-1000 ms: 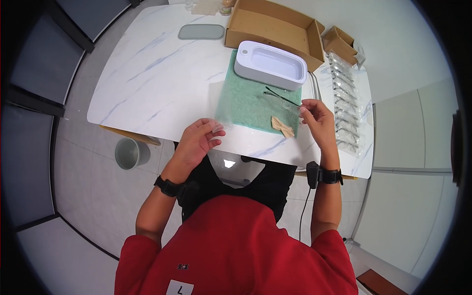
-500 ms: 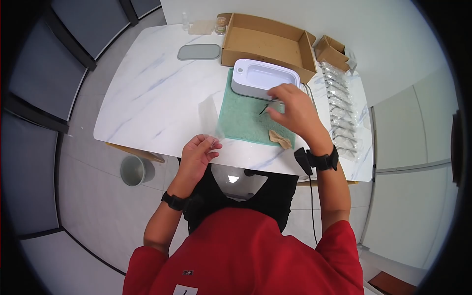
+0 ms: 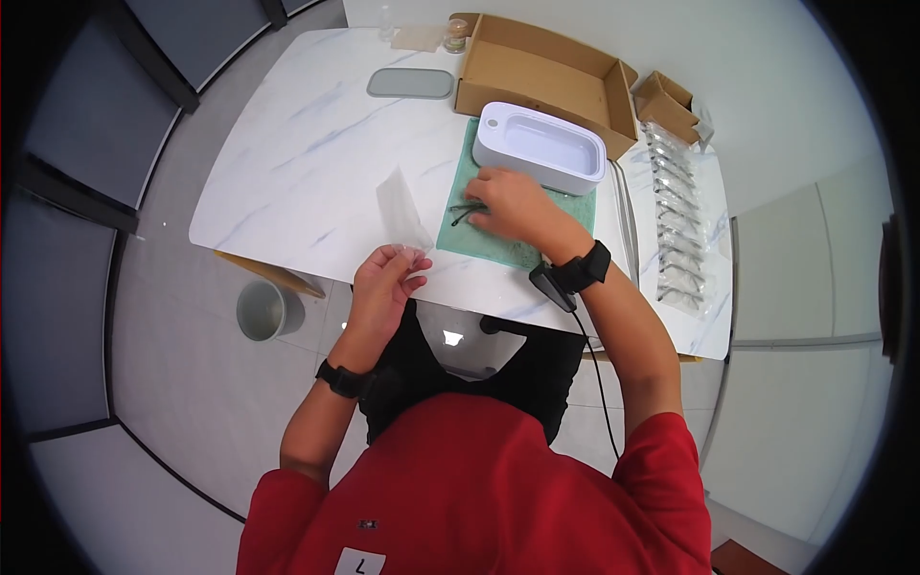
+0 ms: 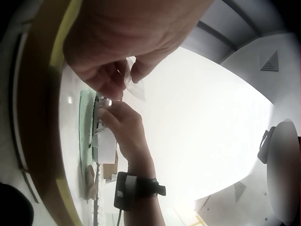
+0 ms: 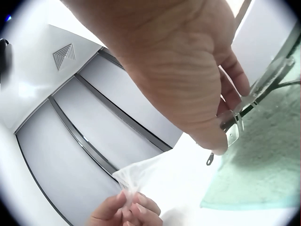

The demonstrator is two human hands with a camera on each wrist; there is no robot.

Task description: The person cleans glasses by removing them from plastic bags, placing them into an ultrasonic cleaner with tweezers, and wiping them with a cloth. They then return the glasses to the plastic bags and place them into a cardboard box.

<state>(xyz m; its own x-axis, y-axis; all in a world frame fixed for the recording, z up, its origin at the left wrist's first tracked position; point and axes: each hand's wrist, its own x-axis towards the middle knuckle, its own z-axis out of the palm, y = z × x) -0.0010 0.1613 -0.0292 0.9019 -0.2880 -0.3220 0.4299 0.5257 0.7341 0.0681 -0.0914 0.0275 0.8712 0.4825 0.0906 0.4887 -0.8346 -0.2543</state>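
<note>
My left hand (image 3: 383, 292) pinches a clear plastic bag (image 3: 398, 201) at the table's front edge, and the bag stands up from the fingertips. Over the green towel (image 3: 468, 241), my right hand (image 3: 517, 206) holds a pair of glasses (image 3: 466, 210) with dark temples. In the right wrist view a clear lens (image 5: 233, 137) shows by the thumb; the palm hides part of the frame. Just beyond the hand, a white tub-shaped cleaner (image 3: 491, 149) sits on the towel. A crumpled beige cloth (image 4: 91, 181) lies on the towel in the left wrist view.
Behind the cleaner stands an open cardboard box (image 3: 546, 72), with a smaller carton (image 3: 661, 105) to its right. Several bagged glasses (image 3: 678, 216) lie in a row along the right edge. A grey lid (image 3: 410, 83) lies at the back left. On the floor stands a bin (image 3: 251, 321).
My right hand has carried the glasses leftward across the towel, from its right edge to its left side. The left hand keeps hold of the bag, which now stands more upright.
</note>
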